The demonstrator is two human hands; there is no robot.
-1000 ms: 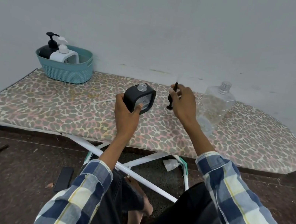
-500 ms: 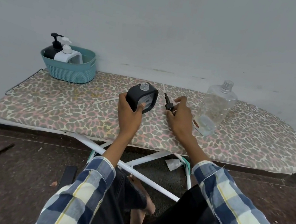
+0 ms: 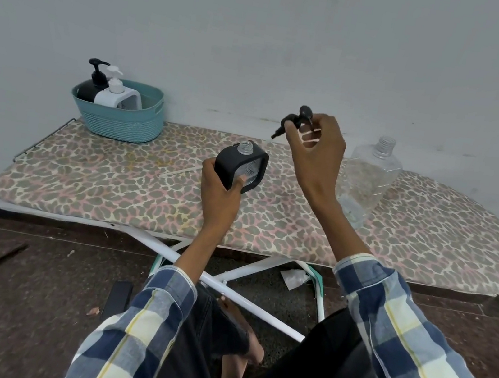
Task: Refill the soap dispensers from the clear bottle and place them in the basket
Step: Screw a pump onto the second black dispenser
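A: Nearest to camera?
B: Plaid sleeves (image 3: pixel 407 341), dark trousers, a bare foot (image 3: pixel 239 355) on the brown floor. White crossed legs (image 3: pixel 234 294) of the ironing board just past that, crumpled scrap (image 3: pixel 293 277) under the board.

A: Left hand?
B: left hand (image 3: pixel 221 191) wraps the black dispenser (image 3: pixel 241 168), fingers curled round its left side, thumb pressed on the clear front panel. Dispenser tilted, top leaning away to the right, lower part hidden behind the hand, so can't tell if it touches the board. Threaded neck (image 3: pixel 245 148) is bare, no pump on it.

A: Right?
B: right hand (image 3: pixel 320 144) is raised above the board, fingertips pinching the black pump head (image 3: pixel 295 120). Pump is up and to the right of the open neck, apart from it. Its tube isn't clear enough to call.

A: Board surface?
B: Leopard-print cover (image 3: pixel 111 186). A thin white stick (image 3: pixel 178 172) lies on it left of the dispenser.

A: The clear bottle?
B: clear bottle (image 3: pixel 369 178) stands on the board right of the right forearm, cap off, tilted look from the lens, nearly empty.

A: Farthest?
B: teal basket (image 3: pixel 122 119) at the back-left end against the wall. Two dispensers in it, side by side: black pump dispenser (image 3: pixel 93 85) on the left, white pump dispenser (image 3: pixel 114 94) on the right, both with pumps on. Grey wall (image 3: pixel 267 28) behind.
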